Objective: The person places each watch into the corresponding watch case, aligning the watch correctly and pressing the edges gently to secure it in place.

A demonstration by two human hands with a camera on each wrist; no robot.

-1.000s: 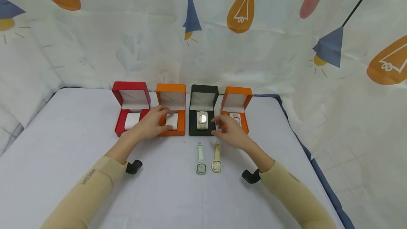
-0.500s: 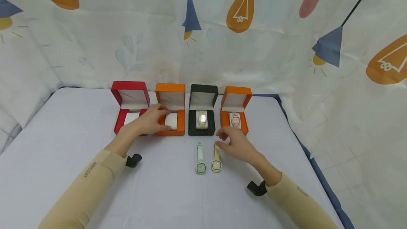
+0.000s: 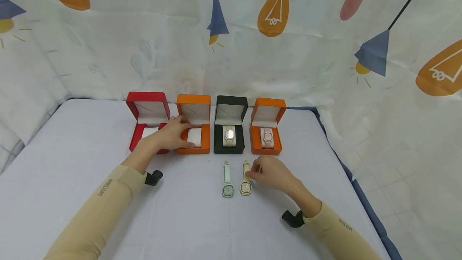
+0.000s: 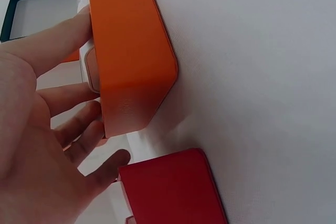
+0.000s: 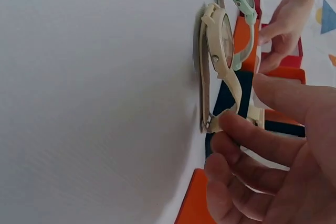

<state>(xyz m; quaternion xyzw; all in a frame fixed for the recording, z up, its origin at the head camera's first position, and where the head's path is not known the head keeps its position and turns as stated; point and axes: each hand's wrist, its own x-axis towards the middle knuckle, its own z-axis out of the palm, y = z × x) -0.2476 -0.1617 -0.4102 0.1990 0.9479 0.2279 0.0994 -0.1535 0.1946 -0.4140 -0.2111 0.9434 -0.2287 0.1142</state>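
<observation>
Four things aside, my left hand point(image 3: 171, 133) reaches into the left orange watch box point(image 3: 194, 151), thumb and forefinger spread on either side of its white cushion point(image 3: 195, 136). The left wrist view shows the fingers against that box's side wall point(image 4: 126, 56). My right hand point(image 3: 274, 171) is at the strap of a cream-yellow watch point(image 3: 246, 187) on the table. In the right wrist view, a fingertip point(image 5: 228, 119) touches the strap end while the thumb point(image 5: 273, 93) stands apart. A mint-green watch point(image 3: 228, 190) lies left of it.
A red box point(image 3: 147, 96) with a white cushion stands at the left. The dark green box point(image 3: 232, 100) holds a pale gold watch point(image 3: 229, 135). A pink watch point(image 3: 267, 136) sits in the right orange box point(image 3: 270, 102). All lids are raised, near a printed cloth wall.
My right hand has drawn back from the right orange box, toward me, down to the cream-yellow watch's strap, uncovering the pink watch. My left hand has barely moved.
</observation>
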